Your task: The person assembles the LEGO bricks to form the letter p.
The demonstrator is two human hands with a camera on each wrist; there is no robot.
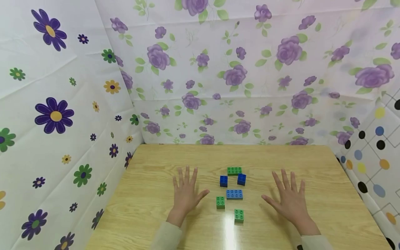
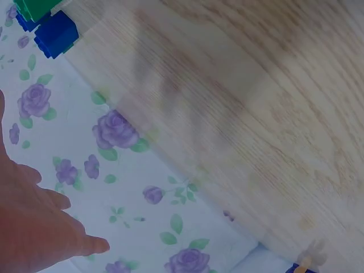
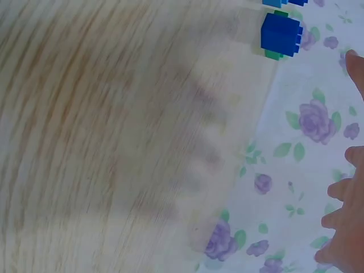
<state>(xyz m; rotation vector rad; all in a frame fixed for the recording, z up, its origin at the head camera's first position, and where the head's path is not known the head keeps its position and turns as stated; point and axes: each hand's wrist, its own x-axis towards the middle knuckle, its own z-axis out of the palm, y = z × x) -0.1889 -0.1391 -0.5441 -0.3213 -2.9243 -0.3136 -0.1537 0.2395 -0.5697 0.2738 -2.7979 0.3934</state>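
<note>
Between my two hands several toy building bricks stand apart on the wooden table. At the back is a long green brick point(image 1: 234, 171), with a dark blue brick point(image 1: 223, 181) and another dark blue brick point(image 1: 241, 179) just in front. A long lighter blue brick point(image 1: 234, 194) lies in the middle. Nearer are one small green brick point(image 1: 220, 202) and a second small green brick point(image 1: 239, 215). My left hand point(image 1: 185, 194) spreads its fingers left of the bricks, holding nothing. To their right, my right hand point(image 1: 290, 201) also has straight, spread fingers and holds nothing.
The wooden table point(image 1: 140, 194) meets a white cloth with purple roses point(image 1: 237, 74) at the back. On the left hangs a flowered cloth point(image 1: 56, 116), and on the right a dotted cloth point(image 1: 379, 130). Light glares on the table's near part.
</note>
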